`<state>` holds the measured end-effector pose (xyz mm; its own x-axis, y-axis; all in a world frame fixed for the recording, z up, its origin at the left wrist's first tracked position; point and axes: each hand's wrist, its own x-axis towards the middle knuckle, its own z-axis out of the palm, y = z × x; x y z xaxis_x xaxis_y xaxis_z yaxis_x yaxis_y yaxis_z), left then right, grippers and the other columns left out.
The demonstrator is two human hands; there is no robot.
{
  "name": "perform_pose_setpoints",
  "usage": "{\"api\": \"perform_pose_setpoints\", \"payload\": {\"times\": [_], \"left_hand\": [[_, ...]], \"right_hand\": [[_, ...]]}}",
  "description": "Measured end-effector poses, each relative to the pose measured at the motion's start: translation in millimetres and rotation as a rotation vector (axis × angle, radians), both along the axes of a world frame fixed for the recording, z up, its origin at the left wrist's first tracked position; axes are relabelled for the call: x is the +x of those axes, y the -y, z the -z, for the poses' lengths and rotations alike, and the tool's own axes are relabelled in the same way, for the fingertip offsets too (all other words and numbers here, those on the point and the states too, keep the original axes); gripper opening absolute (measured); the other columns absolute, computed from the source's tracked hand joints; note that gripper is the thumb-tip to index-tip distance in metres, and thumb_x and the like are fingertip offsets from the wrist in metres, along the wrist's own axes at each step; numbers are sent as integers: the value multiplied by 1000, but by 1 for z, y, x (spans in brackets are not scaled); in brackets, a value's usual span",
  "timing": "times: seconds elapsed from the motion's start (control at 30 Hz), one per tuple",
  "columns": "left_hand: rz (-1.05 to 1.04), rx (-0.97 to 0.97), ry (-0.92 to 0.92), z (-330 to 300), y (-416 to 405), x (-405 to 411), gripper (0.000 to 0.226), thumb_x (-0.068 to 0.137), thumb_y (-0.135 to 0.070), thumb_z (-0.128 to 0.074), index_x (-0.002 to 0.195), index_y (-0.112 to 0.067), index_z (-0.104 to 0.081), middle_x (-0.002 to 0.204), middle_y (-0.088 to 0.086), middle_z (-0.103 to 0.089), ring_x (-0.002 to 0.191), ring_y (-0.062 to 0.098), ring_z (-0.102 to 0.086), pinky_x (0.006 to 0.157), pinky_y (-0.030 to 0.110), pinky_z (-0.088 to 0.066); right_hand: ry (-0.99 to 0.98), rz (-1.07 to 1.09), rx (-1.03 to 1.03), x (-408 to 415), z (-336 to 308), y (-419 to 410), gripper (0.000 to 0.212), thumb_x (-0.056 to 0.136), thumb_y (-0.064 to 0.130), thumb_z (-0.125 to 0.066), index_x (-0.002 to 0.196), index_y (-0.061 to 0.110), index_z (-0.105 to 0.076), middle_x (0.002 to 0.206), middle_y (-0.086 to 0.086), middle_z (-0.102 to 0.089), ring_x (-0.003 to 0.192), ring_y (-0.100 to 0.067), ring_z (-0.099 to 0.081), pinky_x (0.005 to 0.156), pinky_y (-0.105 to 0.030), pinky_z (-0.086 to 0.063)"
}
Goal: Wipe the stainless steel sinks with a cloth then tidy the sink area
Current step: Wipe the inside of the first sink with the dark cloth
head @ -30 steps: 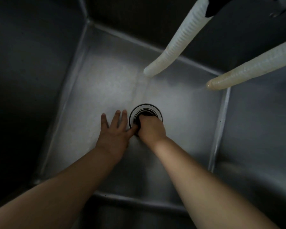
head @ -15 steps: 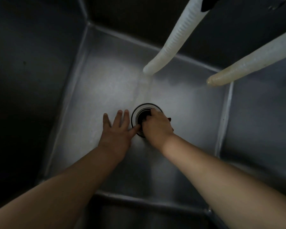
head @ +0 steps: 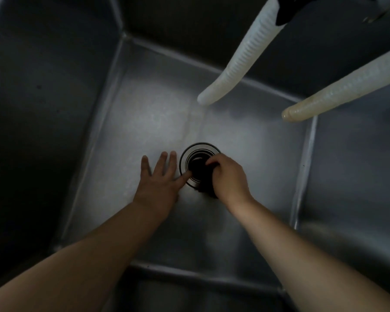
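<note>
Wiping the drain

The right hand [head: 229,176] gripped a dark cloth [head: 204,176] at the drain [head: 199,152]; the left hand [head: 159,179] lay flat. The cloth could slip down the hole.

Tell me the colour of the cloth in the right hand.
Dark, near black; the cloth shows only in the head view, at the drain.

You are looking down into a deep stainless steel sink [head: 144,113], its flat floor catching a dull patch of light. Your left hand [head: 158,183] is lying flat on that floor with fingers spread, its thumb touching the rim of the round drain [head: 189,154]. A dark cloth [head: 204,176] is sitting on the drain's near edge.
</note>
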<state>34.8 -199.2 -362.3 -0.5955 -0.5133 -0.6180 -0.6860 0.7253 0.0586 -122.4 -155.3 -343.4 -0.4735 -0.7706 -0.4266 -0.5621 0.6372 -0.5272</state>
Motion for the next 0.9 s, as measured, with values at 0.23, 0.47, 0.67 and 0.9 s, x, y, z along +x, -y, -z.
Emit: {"api": "perform_pose_setpoints", "payload": {"times": [0.23, 0.47, 0.67, 0.9], "left_hand": [[4, -28, -47, 3, -1, 3, 73, 97, -43, -38, 145, -40, 17, 154, 18, 23, 142, 39, 19, 107, 65, 9], [-20, -63, -77, 5, -4, 7, 87, 96, -45, -38, 136, -13, 33, 155, 17, 20, 144, 35, 14, 110, 62, 7], [-96, -15, -223, -4, 3, 17, 85, 94, -41, -45, 148, -10, 13, 159, 10, 5, 146, 24, 1, 116, 50, 3], [-384, -119, -467, -24, 34, 44, 56, 83, 1, -56, 137, 5, -41, 139, 27, -43, 125, 43, -43, 106, 49, -30]], "right_hand": [[-360, -310, -164, -27, 5, -6, 61, 82, -2, -48, 138, 23, -47, 130, -12, -48, 113, -31, -43, 94, -33, -39], [-379, -330, -11, -13, 27, -48, 59, 80, 12, -41, 139, 14, -44, 124, -25, -48, 111, -43, -47, 90, -46, -47], [-270, -364, -69, 44, 26, -73, 69, 70, 1, -72, 135, 6, -48, 116, -27, -54, 101, -45, -55, 85, -45, -49], [-194, -644, -123, 57, 25, 6, 64, 90, 5, -48, 148, 15, -23, 144, -22, -31, 122, -42, -33, 105, -45, -31]]}}
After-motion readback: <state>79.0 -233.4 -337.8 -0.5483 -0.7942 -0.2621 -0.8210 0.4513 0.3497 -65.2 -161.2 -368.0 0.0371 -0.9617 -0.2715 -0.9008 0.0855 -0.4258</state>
